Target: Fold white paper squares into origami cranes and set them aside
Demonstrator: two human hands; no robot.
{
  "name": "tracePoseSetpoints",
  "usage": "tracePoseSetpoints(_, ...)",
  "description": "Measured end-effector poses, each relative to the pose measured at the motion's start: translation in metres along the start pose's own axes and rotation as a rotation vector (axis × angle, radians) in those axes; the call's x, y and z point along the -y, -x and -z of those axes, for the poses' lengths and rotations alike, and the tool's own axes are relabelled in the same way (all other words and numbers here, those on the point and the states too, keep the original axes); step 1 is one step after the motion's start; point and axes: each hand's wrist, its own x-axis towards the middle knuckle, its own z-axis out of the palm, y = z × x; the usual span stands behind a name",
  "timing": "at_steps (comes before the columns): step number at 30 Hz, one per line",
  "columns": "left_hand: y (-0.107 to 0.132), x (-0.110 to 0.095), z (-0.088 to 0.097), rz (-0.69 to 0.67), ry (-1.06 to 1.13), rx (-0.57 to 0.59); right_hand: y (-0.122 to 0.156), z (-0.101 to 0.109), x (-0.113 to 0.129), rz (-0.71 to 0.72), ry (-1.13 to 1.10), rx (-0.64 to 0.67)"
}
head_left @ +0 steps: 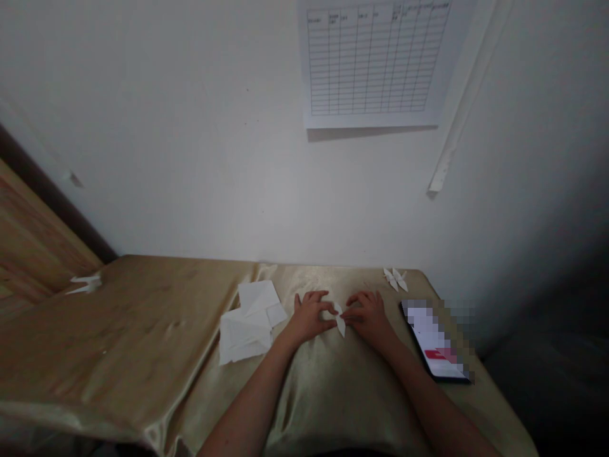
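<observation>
- White loose sheets (250, 324) lie towards the counter's (143, 330) far edge, just left of the hands.
- Next, the left hand (309, 316) pinches the left side of the folded paper piece (340, 324), fingers curled.
- Its long axis runs away from the person, slightly tilted; both hands are equally near.
- Then the right hand (368, 315) pinches its right side; a phone (440, 349) lies beyond, by the right edge.
</observation>
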Motion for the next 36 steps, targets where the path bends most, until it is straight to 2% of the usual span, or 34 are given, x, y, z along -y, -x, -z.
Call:
tracePoseSetpoints(6, -0.002, 0.001, -0.001, -0.031, 0.018, -0.026, -0.001, 0.000, 0.001, 0.008, 0.017, 0.013)
tracePoseSetpoints(16, -0.003, -0.007, -0.007, 0.006, 0.090, -0.139, -0.004, -0.011, 0.003, -0.121, -0.063, 0.001)
tracePoseSetpoints(23, -0.005, -0.010, -0.005, 0.113, 0.106, -0.115, -0.002, -0.008, 0.006, -0.103, -0.061, -0.046)
tracePoseSetpoints(36, -0.010, -0.015, -0.015, 0.081, 0.038, -0.150, -0.004, -0.011, 0.013, -0.222, -0.041, -0.059)
